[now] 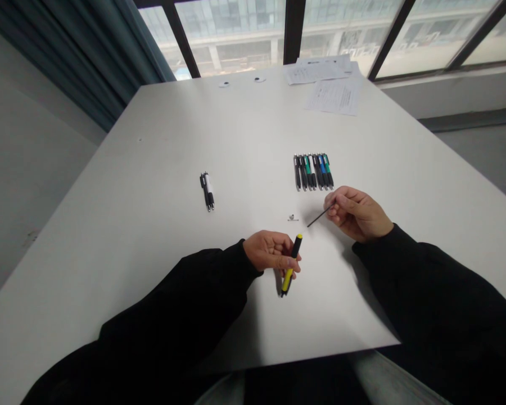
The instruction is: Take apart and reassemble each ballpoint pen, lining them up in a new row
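My left hand [275, 253] is closed around a yellow and black pen barrel [289, 272], tilted with its tipless end up and away from me. Between the fingertips of my right hand [357, 212] is a thin dark pen refill [320, 216], its free end slanting down toward the barrel's open end. A small gap separates refill and barrel. Just beyond them, a small silver pen tip [291, 216] and what looks like a spring [293, 220] lie on the white table [236, 135].
Several pens [313, 172] lie in a row beyond my right hand. To the left are two more pens [207, 192], one black and one white. Printed papers [333, 95] and two small white oval pieces [224, 84] lie at the table's far edge by the window.
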Motion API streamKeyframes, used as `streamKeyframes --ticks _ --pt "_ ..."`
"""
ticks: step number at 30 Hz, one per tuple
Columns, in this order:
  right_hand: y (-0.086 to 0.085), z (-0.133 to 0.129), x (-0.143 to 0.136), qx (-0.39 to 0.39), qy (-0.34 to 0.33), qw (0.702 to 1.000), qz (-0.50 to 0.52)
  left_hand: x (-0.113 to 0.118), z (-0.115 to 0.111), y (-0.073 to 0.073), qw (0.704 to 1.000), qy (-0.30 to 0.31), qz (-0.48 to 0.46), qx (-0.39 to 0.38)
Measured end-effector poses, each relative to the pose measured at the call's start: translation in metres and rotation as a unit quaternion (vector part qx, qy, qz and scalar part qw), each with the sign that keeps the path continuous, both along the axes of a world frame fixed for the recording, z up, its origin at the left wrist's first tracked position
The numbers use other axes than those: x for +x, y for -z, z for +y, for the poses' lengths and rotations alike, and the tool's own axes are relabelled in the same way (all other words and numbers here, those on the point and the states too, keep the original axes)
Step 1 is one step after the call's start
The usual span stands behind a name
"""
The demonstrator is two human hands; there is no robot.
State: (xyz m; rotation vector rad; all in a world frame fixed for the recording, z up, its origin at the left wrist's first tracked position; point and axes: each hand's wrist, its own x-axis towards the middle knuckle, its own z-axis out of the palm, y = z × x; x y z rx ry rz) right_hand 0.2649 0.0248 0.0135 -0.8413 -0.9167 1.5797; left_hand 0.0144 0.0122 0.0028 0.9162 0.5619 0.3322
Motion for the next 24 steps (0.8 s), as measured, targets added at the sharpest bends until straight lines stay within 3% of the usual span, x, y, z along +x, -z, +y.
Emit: streamKeyframes --ticks 8,24 --pt "0.0022 0.0020 0.0003 0.007 -0.018 0.999 -0.029 -0.0011 0.0011 0.0000 1.000 0.011 -0.004 0.007" --pt "-0.0044 0.0012 -0.0026 0.003 0.012 0.998 -0.054 0.0012 0.0004 0.0005 0.999 0.017 0.027 0.007"
